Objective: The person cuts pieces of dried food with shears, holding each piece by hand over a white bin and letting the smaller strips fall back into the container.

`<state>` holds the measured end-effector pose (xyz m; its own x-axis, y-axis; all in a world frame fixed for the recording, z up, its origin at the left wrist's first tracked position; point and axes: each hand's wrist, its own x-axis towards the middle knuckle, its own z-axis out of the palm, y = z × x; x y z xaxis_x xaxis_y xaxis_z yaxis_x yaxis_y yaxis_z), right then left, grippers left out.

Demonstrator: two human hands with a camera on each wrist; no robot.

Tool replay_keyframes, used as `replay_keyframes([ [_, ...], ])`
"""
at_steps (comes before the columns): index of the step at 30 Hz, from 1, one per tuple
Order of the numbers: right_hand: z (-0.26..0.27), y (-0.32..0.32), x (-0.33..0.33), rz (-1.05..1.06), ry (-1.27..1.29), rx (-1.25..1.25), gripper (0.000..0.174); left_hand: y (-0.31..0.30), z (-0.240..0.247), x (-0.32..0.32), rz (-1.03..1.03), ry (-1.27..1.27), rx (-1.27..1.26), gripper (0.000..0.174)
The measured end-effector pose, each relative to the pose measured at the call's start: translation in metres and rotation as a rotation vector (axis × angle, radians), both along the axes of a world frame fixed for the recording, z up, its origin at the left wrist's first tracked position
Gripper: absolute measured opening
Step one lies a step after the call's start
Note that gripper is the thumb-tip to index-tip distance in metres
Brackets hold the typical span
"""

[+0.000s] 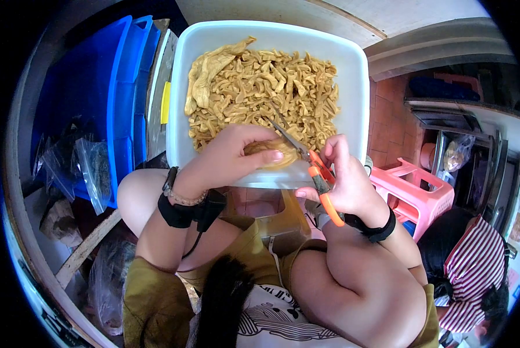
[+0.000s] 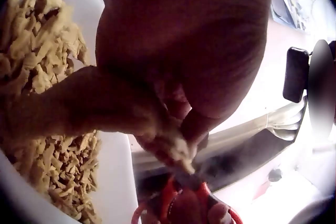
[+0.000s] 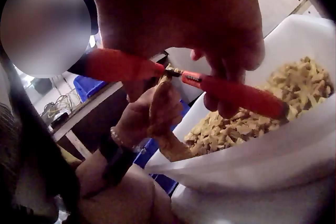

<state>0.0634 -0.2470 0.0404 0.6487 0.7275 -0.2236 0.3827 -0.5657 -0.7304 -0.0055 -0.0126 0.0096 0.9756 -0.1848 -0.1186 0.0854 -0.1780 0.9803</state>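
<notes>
A white plastic tub [image 1: 355, 110] holds a heap of tan cut strips [image 1: 283, 75], with a long wrinkled uncut piece [image 1: 205, 87] along its left side. Over the tub's near edge, my left hand [image 1: 228, 153] grips a similar soft tan piece [image 1: 283, 158] between thumb and fingers. My right hand [image 1: 350, 185] holds orange-handled scissors [image 1: 328, 200], their handles spread apart. The blades point up and left across the held piece. In the right wrist view, the scissors' pivot [image 3: 176, 73] is right at the end of the tan piece [image 3: 160, 106].
Stacked blue crates [image 1: 118, 110] stand left of the tub, with clear plastic bags [image 1: 92, 174] by them. A pink stool [image 1: 416, 188] is on the right, near a person in a striped top [image 1: 477, 255]. The wearer's knees flank the tub's near side.
</notes>
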Motion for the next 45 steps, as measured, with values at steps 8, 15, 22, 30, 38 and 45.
replay_keyframes([
  [8,-0.002,-0.001,0.0,-0.051,0.033,-0.044,0.076,0.002,-0.004,0.0,0.038,-0.046,0.042,0.03],
  [15,-0.005,-0.003,-0.002,-0.191,0.053,0.003,0.073,0.009,0.004,0.001,0.122,0.052,0.087,0.034],
  [22,-0.005,-0.007,0.002,-0.06,-0.078,0.031,0.077,0.006,-0.008,0.004,0.327,0.085,-0.303,0.027],
  [30,-0.001,0.0,-0.001,-0.008,-0.014,-0.017,0.079,0.001,-0.009,0.004,0.352,0.053,-0.399,0.024],
  [38,-0.003,0.002,-0.002,0.019,-0.094,0.013,0.079,-0.012,-0.011,0.003,0.172,0.038,-0.186,0.02],
  [45,0.003,0.003,-0.003,-0.007,-0.031,-0.05,0.077,-0.016,-0.009,0.001,0.189,0.053,-0.223,0.021],
])
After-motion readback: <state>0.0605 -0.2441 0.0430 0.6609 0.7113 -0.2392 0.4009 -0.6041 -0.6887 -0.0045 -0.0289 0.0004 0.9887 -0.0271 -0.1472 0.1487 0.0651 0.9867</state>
